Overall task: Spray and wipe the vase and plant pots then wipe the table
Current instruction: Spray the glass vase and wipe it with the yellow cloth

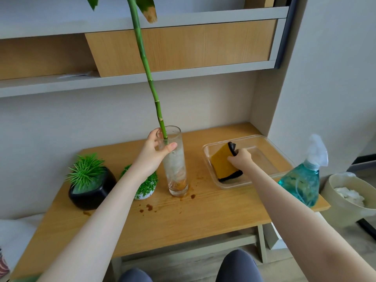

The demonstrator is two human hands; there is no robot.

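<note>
A tall clear glass vase with a long green bamboo stalk stands upright on the wooden table. My left hand grips the vase near its rim. My right hand grips a yellow cloth with black edging inside a clear plastic tray. A black pot with a spiky green plant sits at the left. A small white pot with fine greenery stands partly hidden behind my left forearm. A teal spray bottle stands at the table's right edge.
Brown spots and drips stain the table in front of the vase and near the black pot. A beige bin with white tissue stands on the floor at the right. Grey and wood shelves hang above the table.
</note>
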